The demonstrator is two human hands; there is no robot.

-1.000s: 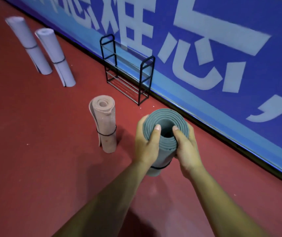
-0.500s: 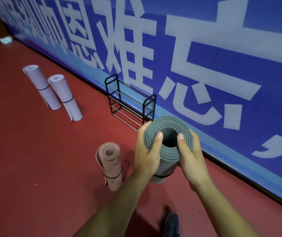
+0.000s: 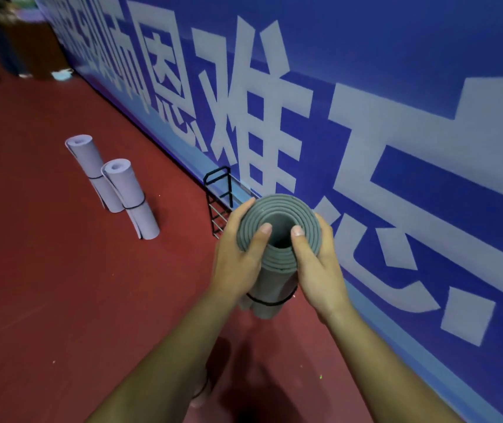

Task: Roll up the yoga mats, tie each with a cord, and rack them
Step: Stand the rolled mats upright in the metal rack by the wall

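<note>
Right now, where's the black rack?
In the head view, the black rack stands on the red floor against the blue wall, partly hidden behind the left hand and grey mat, right of two lilac mats.

A: What is hidden?
B: The rack, just beyond the left hand, is mostly covered by that hand and the mat. The right hand's fingers, like the left's, curl out of sight behind the mat.
</note>
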